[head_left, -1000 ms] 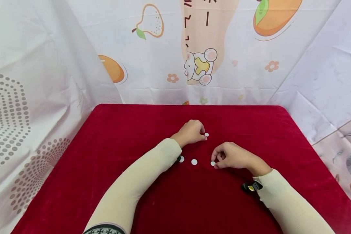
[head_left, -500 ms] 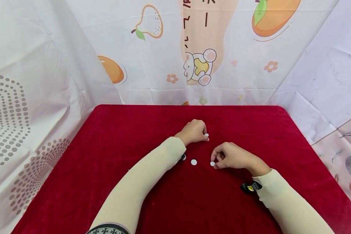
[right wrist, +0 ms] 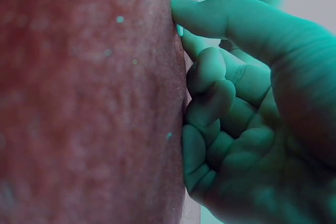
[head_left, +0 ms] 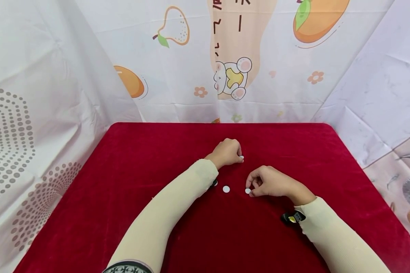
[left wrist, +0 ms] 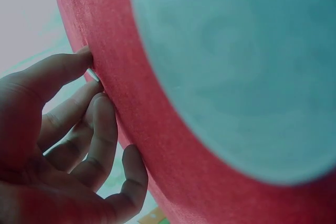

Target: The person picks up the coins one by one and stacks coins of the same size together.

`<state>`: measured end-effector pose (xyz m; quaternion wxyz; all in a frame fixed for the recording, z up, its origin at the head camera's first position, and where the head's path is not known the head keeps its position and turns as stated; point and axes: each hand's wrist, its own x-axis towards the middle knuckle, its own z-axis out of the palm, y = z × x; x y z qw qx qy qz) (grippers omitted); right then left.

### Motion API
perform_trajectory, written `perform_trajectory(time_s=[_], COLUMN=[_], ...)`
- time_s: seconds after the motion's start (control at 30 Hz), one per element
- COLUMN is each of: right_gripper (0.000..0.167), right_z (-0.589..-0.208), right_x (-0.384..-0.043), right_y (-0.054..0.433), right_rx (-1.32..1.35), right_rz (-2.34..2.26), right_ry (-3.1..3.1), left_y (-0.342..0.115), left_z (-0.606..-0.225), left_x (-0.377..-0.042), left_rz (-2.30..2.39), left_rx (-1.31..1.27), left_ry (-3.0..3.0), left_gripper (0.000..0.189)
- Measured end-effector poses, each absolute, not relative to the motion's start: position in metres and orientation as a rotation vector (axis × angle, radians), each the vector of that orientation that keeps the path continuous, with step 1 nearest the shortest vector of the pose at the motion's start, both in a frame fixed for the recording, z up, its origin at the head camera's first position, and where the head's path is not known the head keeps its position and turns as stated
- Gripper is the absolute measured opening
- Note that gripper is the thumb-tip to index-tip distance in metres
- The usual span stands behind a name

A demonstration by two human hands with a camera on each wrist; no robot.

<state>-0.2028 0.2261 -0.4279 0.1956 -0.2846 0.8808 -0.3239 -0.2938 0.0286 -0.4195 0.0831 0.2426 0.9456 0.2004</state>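
Observation:
Toward the back of the red table, my left hand point(head_left: 226, 152) pinches a small white disc point(head_left: 242, 157) between thumb and forefinger, the disc partly covered by the fingertips. In the left wrist view its edge shows as a thin pale sliver point(left wrist: 93, 74) between the fingertips at the cloth. Nearer and to the right, my right hand point(head_left: 271, 182) has thumb and forefinger on opposite edges of another white disc point(head_left: 247, 191), which lies on the cloth. Its other fingers are curled in. A third disc point(head_left: 226, 189) lies flat to the left of it.
One more white disc point(head_left: 215, 183) peeks out from under the left wrist camera; a large blurred pale disc point(left wrist: 236, 77) fills much of the left wrist view. Red velvety cloth point(head_left: 150, 151) covers the table. Printed curtains point(head_left: 177, 76) hang behind it and at both sides.
My left hand has shifted a little to the right, and its thumb and forefinger have come around the far disc. The right hand stays on its disc.

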Motion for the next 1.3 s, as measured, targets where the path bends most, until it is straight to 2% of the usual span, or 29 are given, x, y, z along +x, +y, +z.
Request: perform_trajectory(time_s=[0.53,1.3], right_gripper=[0.014,0.013], right_z=[-0.426,-0.427], right_x=[-0.202,-0.202], right_y=[0.224,0.226], right_rx=[-0.804,-0.784], right_rz=[-0.908,-0.910], right_ry=[2.466,2.461], left_y=[0.029,0.018], left_z=[-0.417,-0.402], left_x=[-0.293,-0.287], left_rz=[0.665,0.671], left_rx=[0.617,0.708], left_ry=[2.796,2.780], left_gripper=[0.015,0.011])
